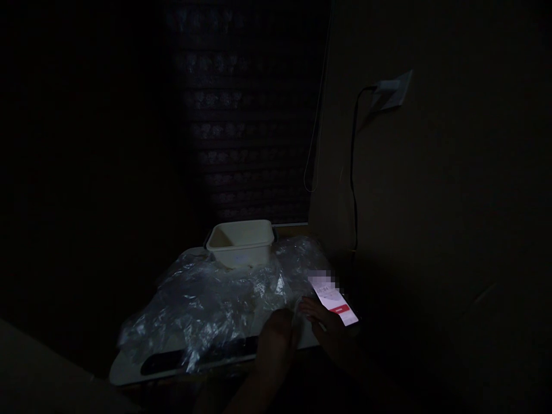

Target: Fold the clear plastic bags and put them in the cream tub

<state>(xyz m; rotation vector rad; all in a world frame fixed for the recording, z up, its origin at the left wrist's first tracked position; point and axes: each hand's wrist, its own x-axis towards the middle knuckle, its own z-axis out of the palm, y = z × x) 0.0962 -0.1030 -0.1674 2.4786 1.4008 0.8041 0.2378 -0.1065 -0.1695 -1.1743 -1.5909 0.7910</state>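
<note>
In the dim head view, crumpled clear plastic (202,305) spreads over a white tabletop (125,368). My left hand (276,336) is closed at the table's front edge, gripping a gathered piece of the plastic. Just to its right, my right hand (321,322) has its fingers bent together on the same piece. A pale strip of plastic shows between the two hands. Whether the plastic is a bag or a loose sheet, I cannot tell in this light. Beside my right hand lies a lit phone (338,307) with a red button on its screen.
A cream-coloured plastic tub (241,253) with dark side handles stands at the back of the table amid the plastic. Behind it hangs a dark patterned blind (219,129). On the right wall, a black cable (352,167) runs down from a socket (390,95).
</note>
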